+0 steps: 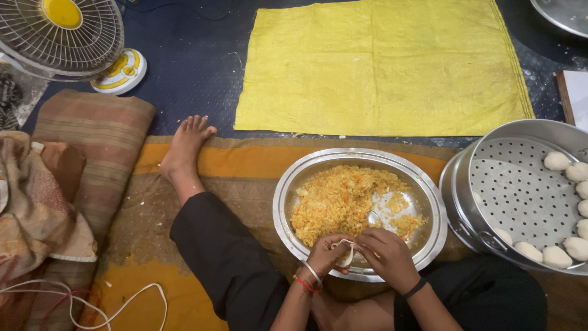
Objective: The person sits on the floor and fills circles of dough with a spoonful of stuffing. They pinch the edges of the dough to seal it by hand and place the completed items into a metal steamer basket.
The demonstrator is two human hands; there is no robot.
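Note:
My left hand (326, 252) and my right hand (387, 255) meet over the near rim of a wide steel bowl (288, 190). Both hands pinch a small white dough wrapper (346, 251) between their fingers, folding its edge. The bowl holds a heap of orange and yellow chopped filling (340, 199) with a metal spoon (373, 218) resting in it. To the right stands a perforated steel steamer tray (520, 190) with several shaped white dumplings (556, 161) along its right and near rim.
A yellow cloth (380, 67) lies spread on the dark floor mat beyond the bowl. A table fan (61, 34) stands at the top left. My bare foot (184, 150) rests left of the bowl. Folded blankets (92, 159) and a white cable (122, 303) lie at the left.

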